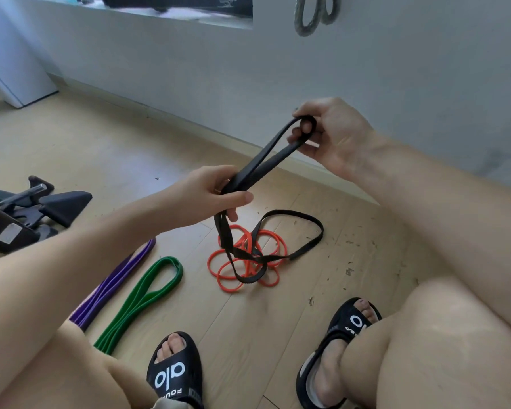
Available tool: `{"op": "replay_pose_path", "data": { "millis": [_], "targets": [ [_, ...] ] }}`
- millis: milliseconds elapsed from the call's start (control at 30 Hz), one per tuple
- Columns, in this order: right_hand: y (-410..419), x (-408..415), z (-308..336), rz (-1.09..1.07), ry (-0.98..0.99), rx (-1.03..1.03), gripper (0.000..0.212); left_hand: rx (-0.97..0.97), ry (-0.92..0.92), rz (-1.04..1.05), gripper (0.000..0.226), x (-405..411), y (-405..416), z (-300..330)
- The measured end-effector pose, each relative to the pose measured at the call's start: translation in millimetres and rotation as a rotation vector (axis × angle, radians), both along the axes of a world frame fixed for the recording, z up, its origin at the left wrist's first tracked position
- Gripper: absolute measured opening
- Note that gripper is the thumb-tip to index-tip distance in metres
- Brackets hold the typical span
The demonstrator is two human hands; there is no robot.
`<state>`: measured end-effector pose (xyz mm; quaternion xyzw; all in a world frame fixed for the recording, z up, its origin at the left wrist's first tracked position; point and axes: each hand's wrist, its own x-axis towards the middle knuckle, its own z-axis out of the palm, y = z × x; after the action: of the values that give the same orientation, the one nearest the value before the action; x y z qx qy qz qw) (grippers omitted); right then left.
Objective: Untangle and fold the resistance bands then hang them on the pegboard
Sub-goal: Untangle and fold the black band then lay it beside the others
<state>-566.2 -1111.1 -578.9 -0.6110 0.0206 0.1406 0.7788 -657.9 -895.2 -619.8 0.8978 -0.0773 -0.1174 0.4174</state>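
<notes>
Head view looks down over bare knees at a pale wood floor (pixel 351 231), with the black resistance band (pixel 266 160) as the thing everything else sits around. The right hand (pixel 334 137) holds the band's upper loop end, fingers curled round it with one finger poked through the loop, raised above the floor near the grey wall (pixel 396 84). The left hand (pixel 213 196) grips the same band lower down, thumb and fingers closed round its two doubled strands, so a taut doubled length runs diagonally between the two hands. Below the left hand the black band drops to the floor and spreads into a wide loop, lying across and threaded through a coiled orange resistance band (pixel 248 261); the two are still tangled together. Left of the black band's floor loop lies a folded green resistance band (pixel 148 293), and just beyond it a folded purple resistance band (pixel 115 278), side by side and apart from the tangle. Nearer the camera than the tangle are two feet in black slides (pixel 174 376). High on the wall above the right hand hangs a grey looped band (pixel 310 13).
</notes>
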Motion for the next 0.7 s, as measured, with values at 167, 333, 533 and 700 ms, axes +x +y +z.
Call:
{"op": "replay_pose_path", "data": {
  "millis": [167,333,533,700],
  "targets": [
    [-11.3,1.2,-29.9,0.221,-0.074,-0.775,0.026,0.101,-0.033,-0.024,0.015,0.9,4.5,-0.2],
    [27.9,-16.5,-14.4,0.212,-0.474,-0.922,0.031,0.094,-0.059,-0.066,0.012,2.1,-3.3,-1.4],
    [53.1,-38.6,-12.2,0.542,-0.582,-1.011,0.043,-0.004,-0.068,-0.051,0.003,3.2,-16.1,1.5],
    [49.1,-33.8,-11.0,0.497,-0.554,-1.059,0.040,-0.027,-0.037,-0.078,0.024,2.1,-11.4,4.8]
  ]
}}
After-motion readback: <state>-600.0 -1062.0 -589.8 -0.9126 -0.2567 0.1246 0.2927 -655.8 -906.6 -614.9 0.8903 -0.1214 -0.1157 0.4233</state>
